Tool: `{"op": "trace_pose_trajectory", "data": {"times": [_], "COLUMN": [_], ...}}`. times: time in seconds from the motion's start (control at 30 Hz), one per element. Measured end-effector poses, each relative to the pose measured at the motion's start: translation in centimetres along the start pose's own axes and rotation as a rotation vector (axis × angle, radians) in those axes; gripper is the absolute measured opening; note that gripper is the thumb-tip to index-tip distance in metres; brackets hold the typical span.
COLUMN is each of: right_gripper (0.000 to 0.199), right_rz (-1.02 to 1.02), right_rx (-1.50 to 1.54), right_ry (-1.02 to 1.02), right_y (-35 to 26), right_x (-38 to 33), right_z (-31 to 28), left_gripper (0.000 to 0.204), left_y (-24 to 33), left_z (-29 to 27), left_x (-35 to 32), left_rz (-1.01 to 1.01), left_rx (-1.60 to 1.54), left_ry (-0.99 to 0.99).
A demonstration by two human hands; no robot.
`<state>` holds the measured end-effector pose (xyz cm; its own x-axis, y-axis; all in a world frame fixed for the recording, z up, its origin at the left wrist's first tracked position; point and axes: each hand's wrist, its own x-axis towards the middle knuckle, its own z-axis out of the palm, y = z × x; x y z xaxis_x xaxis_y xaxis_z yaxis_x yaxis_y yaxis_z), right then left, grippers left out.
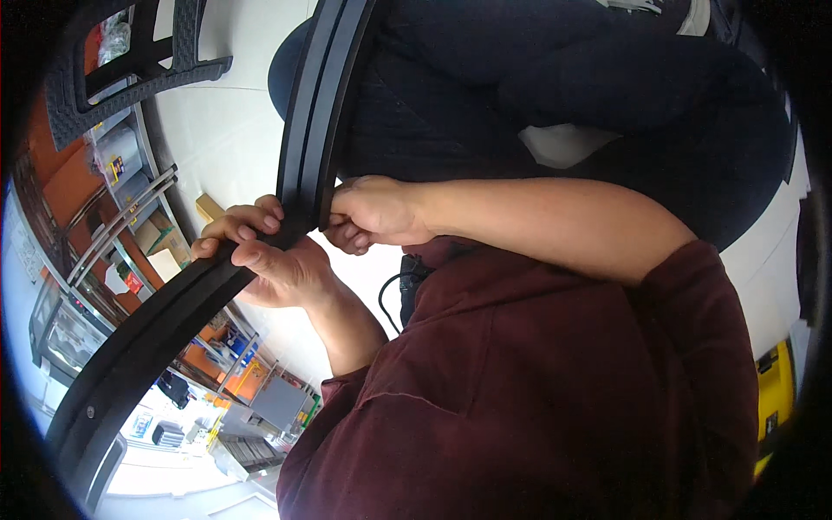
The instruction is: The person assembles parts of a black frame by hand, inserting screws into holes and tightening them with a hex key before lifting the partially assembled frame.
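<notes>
A long black curved hoop [316,104], ribbed like a tyre or wheel rim, runs from the top centre down to the lower left [113,381]. My left hand [273,260] wraps around it at the bend, fingers over the outer edge and thumb pressed on it. My right hand [373,212] grips the hoop's inner edge just to the right, fingers curled under. The two hands nearly touch. My right forearm is bare and a maroon sleeve [693,295] covers the upper arm. My dark trousers [555,78] fill the top behind the hoop.
White floor tiles [225,130] lie beyond the hoop. A black plastic lattice seat [130,78] stands at the upper left. Shelves with boxes and packets [130,234] line the left side. A yellow object [774,390] shows at the right edge.
</notes>
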<state>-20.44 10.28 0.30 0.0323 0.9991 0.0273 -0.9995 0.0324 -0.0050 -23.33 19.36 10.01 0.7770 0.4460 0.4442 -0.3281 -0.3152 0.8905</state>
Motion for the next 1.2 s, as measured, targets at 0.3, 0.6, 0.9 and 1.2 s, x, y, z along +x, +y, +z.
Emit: {"op": "trace_pose_trajectory", "data": {"times": [0.3,0.6,0.9,1.2], "right_gripper": [0.018,0.025,0.025,0.02], "right_rz": [-0.016,0.005,-0.17,-0.254], "right_rx": [0.102,0.053,-0.002,-1.002], "right_ry": [0.069,-0.042,0.245,0.42], "right_y": [-0.4,0.1,0.0,0.0], "right_x": [-1.1,0.8,-0.4,-2.8], "right_z": [0.9,-0.5,1.9,3.0], "left_gripper": [0.042,0.047,0.057,0.059], "left_y": [0.2,0.0,-0.9,-1.5], "left_z": [-0.2,-0.3,-0.4,-0.6], "left_x": [-0.2,-0.1,0.2,0.2], "left_rz": [0.005,-0.013,0.091,0.021], "left_rx": [0.011,-0.019,0.109,0.068], "left_ry": [0.0,-0.004,-0.073,-0.105]}}
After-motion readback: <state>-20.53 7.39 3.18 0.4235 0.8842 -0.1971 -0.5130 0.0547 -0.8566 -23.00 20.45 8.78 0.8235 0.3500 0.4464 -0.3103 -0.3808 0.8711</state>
